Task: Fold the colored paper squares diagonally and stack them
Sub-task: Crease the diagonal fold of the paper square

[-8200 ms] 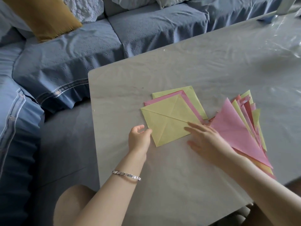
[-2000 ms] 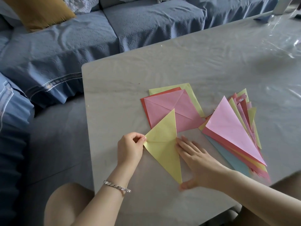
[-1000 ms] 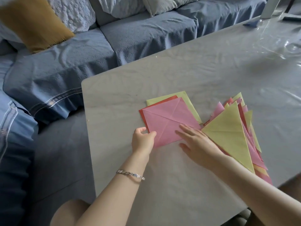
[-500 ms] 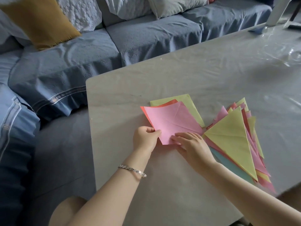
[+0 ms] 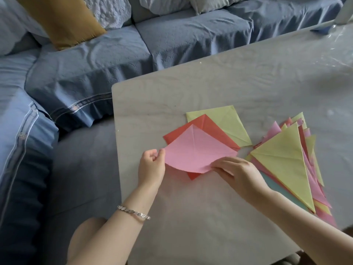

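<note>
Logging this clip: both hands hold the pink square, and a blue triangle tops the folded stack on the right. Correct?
No: in the head view the triangle topping the folded stack is yellow, not blue. The left hand and right hand do hold the pink square.

Creased pink square (image 5: 196,150) lifted above red square (image 5: 208,129), beside fanned folded triangles (image 5: 286,159).
</note>
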### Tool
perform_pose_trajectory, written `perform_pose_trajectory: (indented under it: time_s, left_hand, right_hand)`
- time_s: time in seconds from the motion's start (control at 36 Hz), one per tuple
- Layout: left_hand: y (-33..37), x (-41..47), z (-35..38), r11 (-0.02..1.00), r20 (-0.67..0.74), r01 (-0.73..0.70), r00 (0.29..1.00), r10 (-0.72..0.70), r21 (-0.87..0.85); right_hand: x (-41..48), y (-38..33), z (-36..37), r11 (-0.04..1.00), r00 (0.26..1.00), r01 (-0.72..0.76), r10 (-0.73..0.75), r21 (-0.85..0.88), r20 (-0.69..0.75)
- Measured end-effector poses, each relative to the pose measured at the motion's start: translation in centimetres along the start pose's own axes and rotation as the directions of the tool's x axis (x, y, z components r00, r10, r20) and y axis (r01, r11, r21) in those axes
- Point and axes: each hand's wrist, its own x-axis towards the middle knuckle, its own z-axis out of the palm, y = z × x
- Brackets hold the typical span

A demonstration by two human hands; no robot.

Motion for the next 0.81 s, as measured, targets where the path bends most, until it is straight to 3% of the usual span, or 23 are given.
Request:
perform_pose_trajectory:
  time_s: [0.14,0.25,0.33,0.44,0.58,0.67,0.81]
  left_hand:
    - [-0.5,0.8,-1.1,0.995,0.071,0.099,0.993,-0.098,-0.014]
    - [-0.2,1.3,-1.7,0.990,0.162,0.135,0.977,-0.138,0.032]
    - [0.3,1.1,-1.5,0.992,0.280,0.085,0.954,-0.109,0.098]
    - [0.7,0.3,-0.8,0.973,0.292,-0.108,0.956,0.044,0.205]
    - [0.8,-1.1,-0.6,0.935,0.248,-0.232,0.955,0.166,0.268]
    - [0.7,-1.7,-0.7,0.946,0.240,-0.229,0.955,0.173,0.230]
    - [0.7,-2.5,-1.0,0.950,0.343,-0.199,0.933,0.108,0.240]
  right_hand:
    - [-1.7,0.5,-1.4,0.978,0.983,0.083,-0.112,0.190,0.147]
    - [-2.4,0.8,-2.1,0.974,0.958,0.128,-0.170,0.186,0.232]
    - [-2.6,0.4,-2.3,0.976,0.950,0.151,-0.187,0.157,0.250]
    - [-2.7,-0.4,-2.5,0.969,0.956,0.045,-0.112,0.245,0.271]
    - [-2.6,-1.2,-2.7,0.931,0.967,-0.092,-0.001,0.353,0.256]
    - [-2.5,-1.5,-2.8,0.923,0.968,-0.130,0.039,0.363,0.246]
    - [-2.4,-1.8,-3.0,0.917,0.962,-0.145,0.041,0.373,0.272]
